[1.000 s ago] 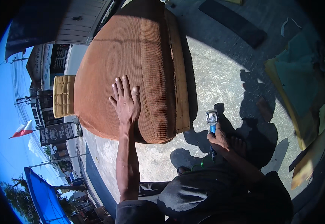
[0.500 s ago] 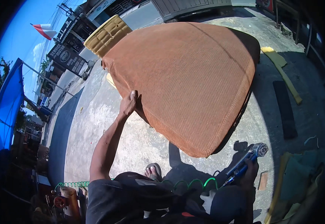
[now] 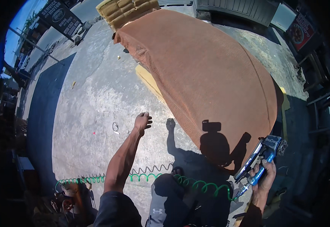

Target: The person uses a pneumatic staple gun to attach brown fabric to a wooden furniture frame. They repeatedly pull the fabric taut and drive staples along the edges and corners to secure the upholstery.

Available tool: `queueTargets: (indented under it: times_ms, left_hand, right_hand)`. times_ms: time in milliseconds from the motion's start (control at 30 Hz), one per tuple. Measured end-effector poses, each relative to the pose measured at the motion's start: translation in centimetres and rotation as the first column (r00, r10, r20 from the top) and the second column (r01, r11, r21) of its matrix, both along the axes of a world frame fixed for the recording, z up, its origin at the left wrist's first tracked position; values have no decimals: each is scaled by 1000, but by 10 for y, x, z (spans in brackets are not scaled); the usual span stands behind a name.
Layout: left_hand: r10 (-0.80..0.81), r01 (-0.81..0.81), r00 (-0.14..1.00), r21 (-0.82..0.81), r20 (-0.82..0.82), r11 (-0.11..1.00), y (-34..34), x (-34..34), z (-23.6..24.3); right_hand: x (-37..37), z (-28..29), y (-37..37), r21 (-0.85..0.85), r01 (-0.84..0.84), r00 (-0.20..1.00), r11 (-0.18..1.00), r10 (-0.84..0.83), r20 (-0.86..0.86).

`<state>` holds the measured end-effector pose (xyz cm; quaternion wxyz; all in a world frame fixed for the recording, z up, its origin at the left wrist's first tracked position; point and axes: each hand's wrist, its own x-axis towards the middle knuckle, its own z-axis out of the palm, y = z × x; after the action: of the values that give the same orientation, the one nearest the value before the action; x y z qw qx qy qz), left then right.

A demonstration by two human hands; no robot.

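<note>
My right hand (image 3: 265,178) is wrapped round the handle of a blue and silver pneumatic staple gun (image 3: 273,145) at the right. From its grip a green coiled air hose (image 3: 204,186) runs left across my legs. My left hand (image 3: 143,122) hangs over the concrete, fingers loosely bent and apart, nothing in them. To its right lies a large cushioned piece (image 3: 206,72) covered in brown ribbed fabric, apart from the hand. A yellow foam strip (image 3: 149,81) shows under its left edge. The shadows of my head and arms fall across its near part.
A tan, tufted upholstered piece (image 3: 125,13) stands at the far end. A dark signboard (image 3: 61,19) is at the far left, a grey metal container (image 3: 237,11) at the back. A compressor-like tank (image 3: 72,193) sits at lower left. A wire loop (image 3: 115,126) lies on the concrete.
My left hand has let go of the brown piece's edge and moved away, down and right in the picture. The brown piece lies lower. The staple gun has come up beside its near right end.
</note>
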<state>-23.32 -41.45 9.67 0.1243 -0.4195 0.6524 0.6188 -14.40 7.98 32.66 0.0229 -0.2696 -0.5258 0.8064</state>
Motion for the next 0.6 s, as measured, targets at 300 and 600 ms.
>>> queueTargets:
  times_ms: [300, 600]
  left_hand:
    - [188, -177, 980, 138, -68, 974, -126, -205, -5]
    - [357, -309, 921, 265, -154, 913, -162, -320, -64]
  right_hand:
    - [-101, 19, -237, -141, -297, 905, 945, 325, 276]
    - [-219, -47, -405, -219, -317, 704, 923, 384, 598]
